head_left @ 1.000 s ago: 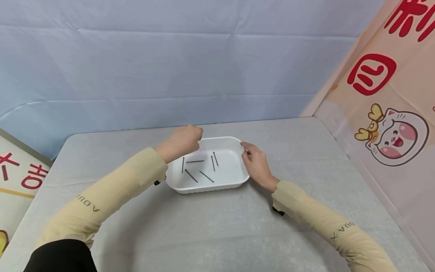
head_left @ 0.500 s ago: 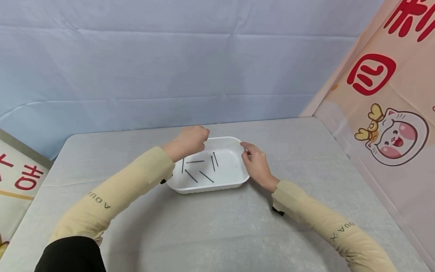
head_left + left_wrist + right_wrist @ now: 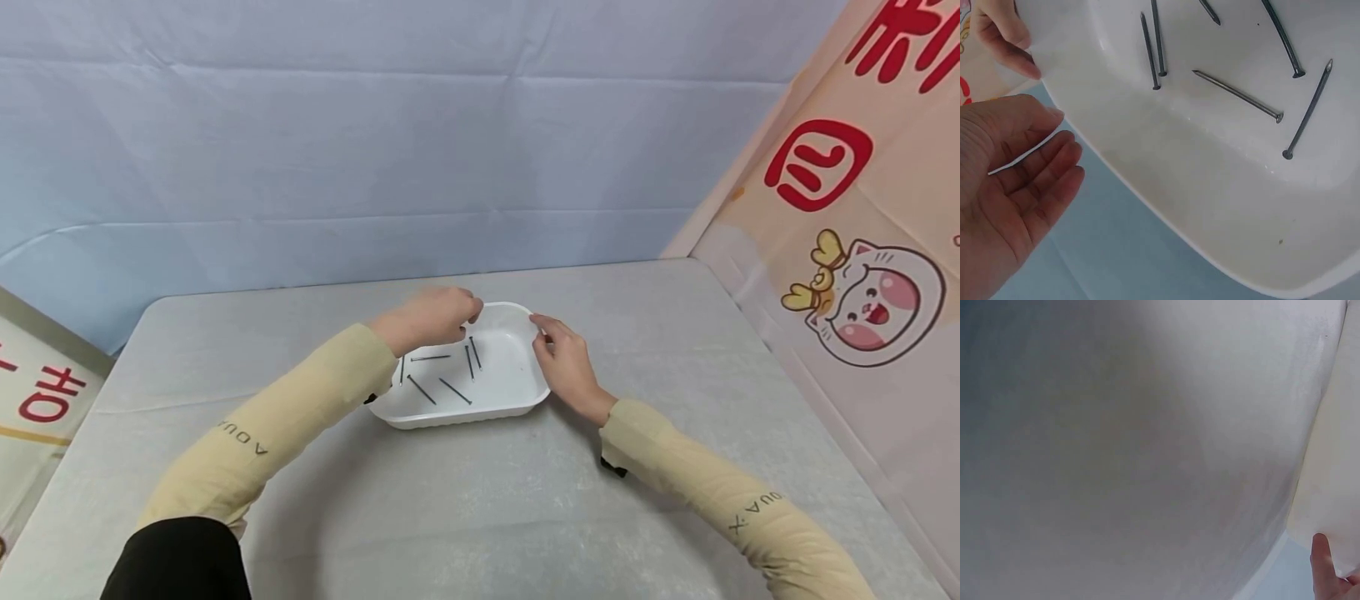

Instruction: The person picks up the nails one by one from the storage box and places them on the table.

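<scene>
A white rectangular tray [image 3: 450, 417] sits on the table with several dark metal nails in it. Two of these nails [image 3: 469, 362] lie nearly side by side toward the right; a silvery one [image 3: 1238, 95] shows close in the left wrist view. My left hand [image 3: 431, 318] is over the tray's back edge, covering part of it. Its fingers are loosely bent, thumb tip beside the rim, and I see nothing held [image 3: 1019, 169]. At the right end, my right hand [image 3: 572, 367] holds the rim between thumb and fingers. One fingertip shows against the tray wall in the right wrist view.
The tray rests on a grey-covered table [image 3: 480, 517]. Behind it hangs a pale blue cloth [image 3: 337, 150]. A printed banner [image 3: 847, 275] with a cartoon stands along the right side, and another panel [image 3: 45, 392] is at the left.
My left hand has moved right along the tray's back edge and slightly lower. The right hand and the nails look unchanged.
</scene>
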{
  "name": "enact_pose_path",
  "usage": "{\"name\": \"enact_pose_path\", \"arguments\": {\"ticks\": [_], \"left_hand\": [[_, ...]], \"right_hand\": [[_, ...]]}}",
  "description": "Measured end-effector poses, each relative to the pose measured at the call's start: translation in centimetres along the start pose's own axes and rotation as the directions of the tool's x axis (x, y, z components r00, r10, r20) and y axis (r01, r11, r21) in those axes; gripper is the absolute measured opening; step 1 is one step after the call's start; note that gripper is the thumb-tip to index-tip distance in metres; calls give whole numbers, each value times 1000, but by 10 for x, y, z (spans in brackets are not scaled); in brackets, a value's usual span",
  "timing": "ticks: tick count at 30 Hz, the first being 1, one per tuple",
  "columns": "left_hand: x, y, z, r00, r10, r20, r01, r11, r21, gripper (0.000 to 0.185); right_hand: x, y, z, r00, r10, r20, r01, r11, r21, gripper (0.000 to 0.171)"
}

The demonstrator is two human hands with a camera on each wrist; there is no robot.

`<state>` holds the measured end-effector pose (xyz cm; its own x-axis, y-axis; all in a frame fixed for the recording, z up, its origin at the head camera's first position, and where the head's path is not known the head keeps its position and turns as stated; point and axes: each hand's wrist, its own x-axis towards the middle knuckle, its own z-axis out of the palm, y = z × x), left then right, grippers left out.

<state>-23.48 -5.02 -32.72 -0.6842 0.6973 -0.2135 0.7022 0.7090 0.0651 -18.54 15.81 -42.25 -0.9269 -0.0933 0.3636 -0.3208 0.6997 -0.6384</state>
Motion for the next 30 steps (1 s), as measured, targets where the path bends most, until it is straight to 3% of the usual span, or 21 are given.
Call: {"name": "enact_pose_path", "arguments": {"ticks": [18,30], "left_hand": [[19,1,16,991,133,1,-133,991,-25,19],[27,2,29,982,188,24,-187,982,-26,19]], "right_hand": [[0,0,0,1000,12,10,-12,1000,8,34],[-1,0,0,1000,14,15,-14,1000,0,34]]}}
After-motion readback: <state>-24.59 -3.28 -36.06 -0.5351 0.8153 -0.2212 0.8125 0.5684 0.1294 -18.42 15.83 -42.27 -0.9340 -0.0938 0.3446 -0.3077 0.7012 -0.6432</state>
